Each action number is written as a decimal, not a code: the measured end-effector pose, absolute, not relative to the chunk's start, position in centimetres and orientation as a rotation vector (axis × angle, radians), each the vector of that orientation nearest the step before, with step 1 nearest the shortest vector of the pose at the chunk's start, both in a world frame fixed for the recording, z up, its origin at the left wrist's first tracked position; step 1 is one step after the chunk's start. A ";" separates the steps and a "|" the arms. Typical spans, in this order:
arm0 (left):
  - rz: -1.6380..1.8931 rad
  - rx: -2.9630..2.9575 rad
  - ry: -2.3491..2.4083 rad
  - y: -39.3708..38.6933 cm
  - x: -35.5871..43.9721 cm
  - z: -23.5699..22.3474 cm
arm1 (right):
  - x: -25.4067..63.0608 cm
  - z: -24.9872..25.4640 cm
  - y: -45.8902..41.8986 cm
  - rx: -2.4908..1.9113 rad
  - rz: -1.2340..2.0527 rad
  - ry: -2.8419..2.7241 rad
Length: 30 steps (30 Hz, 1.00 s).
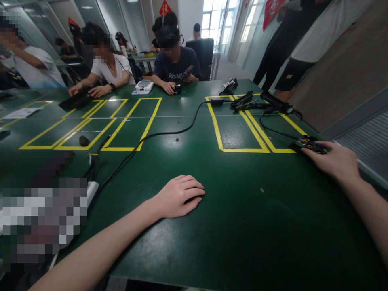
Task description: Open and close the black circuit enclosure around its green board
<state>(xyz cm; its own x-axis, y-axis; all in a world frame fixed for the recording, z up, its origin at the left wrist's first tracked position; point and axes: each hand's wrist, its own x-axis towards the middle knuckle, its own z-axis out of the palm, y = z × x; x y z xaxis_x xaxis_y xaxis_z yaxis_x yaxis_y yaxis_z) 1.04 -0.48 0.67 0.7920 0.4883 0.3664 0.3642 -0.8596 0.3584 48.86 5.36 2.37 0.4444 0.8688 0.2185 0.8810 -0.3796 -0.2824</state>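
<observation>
My left hand [182, 197] rests palm down on the green table [230, 226], its fingers loosely stretched and nothing seen in them. Out at the right, my right hand [338, 159] grips a dark circuit board [311, 144] with coloured parts on it, thumb on the near side. That board is at the table's right side, beside the corner of a yellow tape outline [285, 150]. A thin black cable runs from near the board toward a black jointed device [274, 103] lying farther back. My right palm and some fingertips are hidden.
A black cord [169, 132] crosses the table from a white power strip [92, 190] to a small black adapter [216, 102]. More yellow tape outlines [121, 148] mark the left. Co-workers [177, 60] sit opposite; people stand at the back right. Blurred blocks cover the lower left.
</observation>
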 end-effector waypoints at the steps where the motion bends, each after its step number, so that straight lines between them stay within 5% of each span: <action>1: 0.665 2.716 0.654 -0.5 1.1 0.7 | 48.0 2.8 5.3 -2.407 0.015 -1.411; 6: 0.675 2.720 0.673 -0.5 1.1 0.9 | 42.4 3.4 4.3 -2.235 0.248 -1.497; 13: 0.716 2.677 0.949 -0.3 0.9 0.5 | 34.4 2.1 1.3 -1.395 0.666 -1.795; 30: 0.653 2.561 0.948 0.1 0.5 0.2 | 34.7 1.0 1.2 -1.345 0.696 -1.815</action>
<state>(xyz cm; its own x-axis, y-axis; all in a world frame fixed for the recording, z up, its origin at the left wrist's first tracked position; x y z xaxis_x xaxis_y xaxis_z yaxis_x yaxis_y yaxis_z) 0.49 0.10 0.16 0.6732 0.6749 0.3021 0.5225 -0.7233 0.4516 34.66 1.18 1.03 -0.1582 0.9548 0.2515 0.5415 0.2969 -0.7865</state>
